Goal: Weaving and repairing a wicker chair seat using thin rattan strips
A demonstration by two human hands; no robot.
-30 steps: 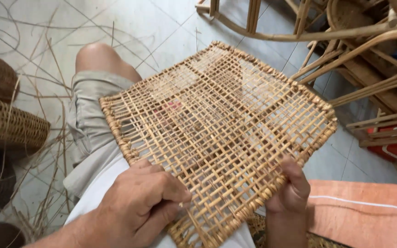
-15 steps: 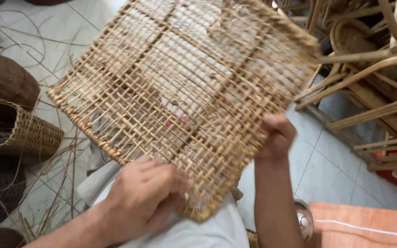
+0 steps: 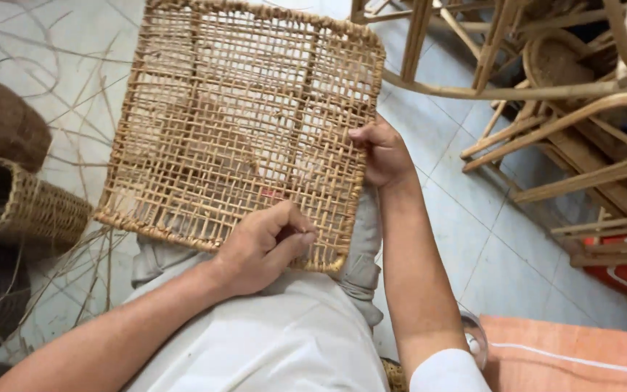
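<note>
- Head view: woven panel (image 3: pixel 244 123) over the lap, roughly square, face up to the camera, far edge tilted away.
- Left hand (image 3: pixel 266 243) pinches the near edge; right hand (image 3: pixel 382 152) grips the right edge.
- Tiled floor (image 3: pixel 466 218), loose strands, basket (image 3: pixel 27 207) left, rattan frames (image 3: pixel 567 109) right.

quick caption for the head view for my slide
A person's left hand and right hand grip the edges of a square woven rattan panel held over the lap, rattan chair frames beside.
</note>
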